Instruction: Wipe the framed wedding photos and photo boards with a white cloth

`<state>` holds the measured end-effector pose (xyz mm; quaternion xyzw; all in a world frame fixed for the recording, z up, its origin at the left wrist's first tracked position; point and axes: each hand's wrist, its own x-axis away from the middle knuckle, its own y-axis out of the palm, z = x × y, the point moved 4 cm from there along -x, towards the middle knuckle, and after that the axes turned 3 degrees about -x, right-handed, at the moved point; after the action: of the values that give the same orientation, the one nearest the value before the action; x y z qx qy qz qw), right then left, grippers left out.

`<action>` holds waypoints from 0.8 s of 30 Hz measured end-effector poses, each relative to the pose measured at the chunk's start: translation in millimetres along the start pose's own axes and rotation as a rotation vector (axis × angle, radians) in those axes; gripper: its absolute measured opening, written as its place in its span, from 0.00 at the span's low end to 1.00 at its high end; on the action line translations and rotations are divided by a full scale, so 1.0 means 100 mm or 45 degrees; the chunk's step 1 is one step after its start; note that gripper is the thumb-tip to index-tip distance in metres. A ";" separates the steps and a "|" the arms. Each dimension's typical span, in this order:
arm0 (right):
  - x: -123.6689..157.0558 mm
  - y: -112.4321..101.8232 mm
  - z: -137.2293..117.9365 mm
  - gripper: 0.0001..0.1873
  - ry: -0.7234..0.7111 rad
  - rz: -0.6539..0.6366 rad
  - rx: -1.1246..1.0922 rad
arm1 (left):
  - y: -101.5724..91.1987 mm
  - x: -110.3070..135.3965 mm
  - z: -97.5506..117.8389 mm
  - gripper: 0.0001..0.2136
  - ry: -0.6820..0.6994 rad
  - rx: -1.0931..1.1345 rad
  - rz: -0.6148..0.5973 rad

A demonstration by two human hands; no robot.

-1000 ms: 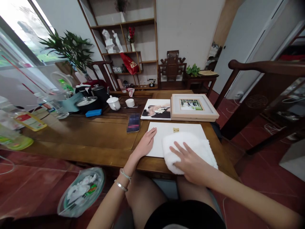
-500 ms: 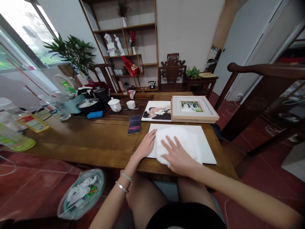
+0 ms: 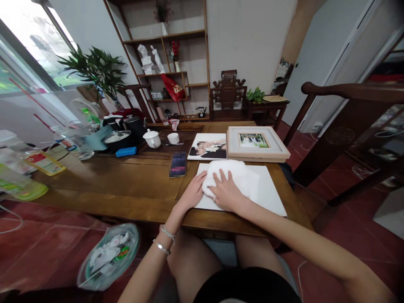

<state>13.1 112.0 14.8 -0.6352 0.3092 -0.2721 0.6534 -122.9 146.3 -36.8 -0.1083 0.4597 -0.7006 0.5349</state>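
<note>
A flat white panel lies on the wooden table near its front edge. On top of it, toward the left, rests a folded white cloth. My right hand presses on the cloth with its fingers spread. At the panel's left edge lies my left hand, fingers stretched out, its tips beside the cloth. Just behind the panel are a photo print on a white board and a pale wooden picture frame with a small photo inside.
A phone lies left of the panel. Farther left stand a white teapot, a white cup, a blue block and several bottles. A lined waste bin is on the floor; a dark wooden chair stands at right.
My right hand has moved away from me and slightly left, shifting the cloth with it over the panel. More of the panel's near right part shows. My left hand has barely moved.
</note>
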 end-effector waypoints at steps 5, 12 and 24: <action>0.50 0.01 -0.38 0.17 -0.210 -0.003 -0.111 | -0.02 0.01 0.04 0.21 -0.030 -0.040 -0.029; 0.31 -0.13 0.17 0.21 -0.023 0.000 -0.136 | 0.03 0.01 -0.02 0.21 -0.018 -0.073 0.010; 0.50 -0.04 -0.29 0.23 -0.225 -0.072 -0.233 | -0.01 0.01 0.00 0.20 -0.033 -0.026 -0.001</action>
<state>24.7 54.8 15.5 -0.7222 0.2559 -0.2039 0.6094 -123.7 144.9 -36.8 -0.1231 0.4599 -0.6946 0.5393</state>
